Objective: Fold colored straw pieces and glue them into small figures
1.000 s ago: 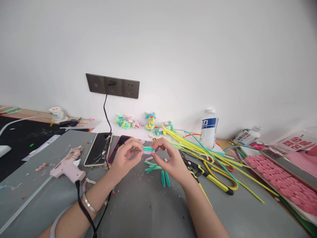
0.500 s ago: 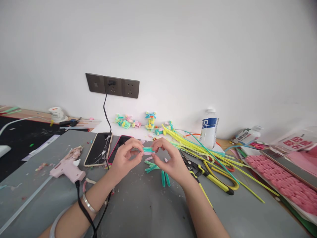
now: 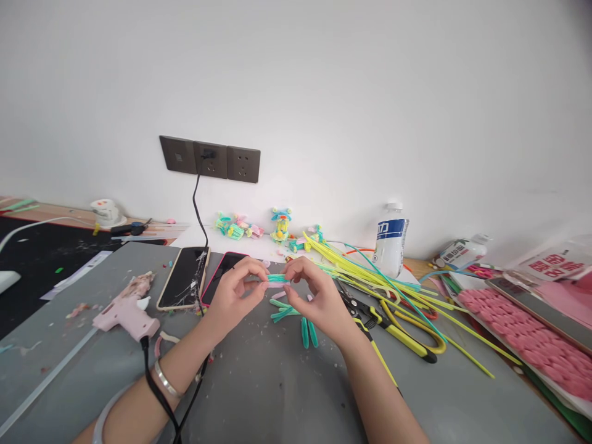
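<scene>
My left hand [image 3: 234, 291] and my right hand [image 3: 317, 293] meet above the grey mat [image 3: 259, 382], both pinching a small folded piece of teal and pink pipe cleaner [image 3: 276, 279] between the fingertips. Just beneath lie several short folded teal pieces [image 3: 296, 317]. A bundle of long yellow and teal pipe cleaners [image 3: 370, 274] fans out to the right of my right hand. Yellow-handled pliers [image 3: 398, 330] lie beside my right wrist.
A pink glue gun [image 3: 127, 311] lies at the left, its black cord running to the wall socket [image 3: 210, 159]. Two phones [image 3: 198, 279] lie behind my left hand. Small finished figures [image 3: 280, 225], a bottle [image 3: 389, 240] and a tray of pink pieces [image 3: 527, 342] stand further back and right.
Almost nothing: my fingers have shifted slightly on the small teal piece, which stays in the same place between both hands.
</scene>
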Demonstrator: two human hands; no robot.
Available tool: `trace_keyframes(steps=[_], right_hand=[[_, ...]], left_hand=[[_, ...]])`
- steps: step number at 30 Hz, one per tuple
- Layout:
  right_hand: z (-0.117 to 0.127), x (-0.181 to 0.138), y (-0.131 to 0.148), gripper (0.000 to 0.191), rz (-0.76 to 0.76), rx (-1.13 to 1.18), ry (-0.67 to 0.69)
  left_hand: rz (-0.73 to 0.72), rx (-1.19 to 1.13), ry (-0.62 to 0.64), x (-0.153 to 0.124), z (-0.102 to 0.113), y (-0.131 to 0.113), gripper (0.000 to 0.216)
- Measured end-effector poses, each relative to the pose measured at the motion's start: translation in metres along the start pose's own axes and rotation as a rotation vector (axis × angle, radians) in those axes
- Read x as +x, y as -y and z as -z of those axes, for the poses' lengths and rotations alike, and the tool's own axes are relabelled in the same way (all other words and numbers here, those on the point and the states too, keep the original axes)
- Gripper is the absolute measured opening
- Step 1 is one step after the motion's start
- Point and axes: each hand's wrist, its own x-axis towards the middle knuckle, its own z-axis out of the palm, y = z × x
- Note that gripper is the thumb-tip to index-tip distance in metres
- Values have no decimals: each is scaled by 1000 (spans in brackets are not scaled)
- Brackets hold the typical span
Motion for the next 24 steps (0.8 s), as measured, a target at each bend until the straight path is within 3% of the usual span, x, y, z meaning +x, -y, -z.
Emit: trace_keyframes(steps=[8, 19, 24], right_hand=[[1, -1, 1, 12, -23, 10, 16], [2, -1, 2, 16, -13, 4, 43], [2, 0, 2, 15, -8, -16, 39]], left_hand=[[56, 16, -23, -2, 0, 2, 7], [11, 41, 5, -2, 1, 0, 6], [109, 16, -35, -3, 0, 1, 13]])
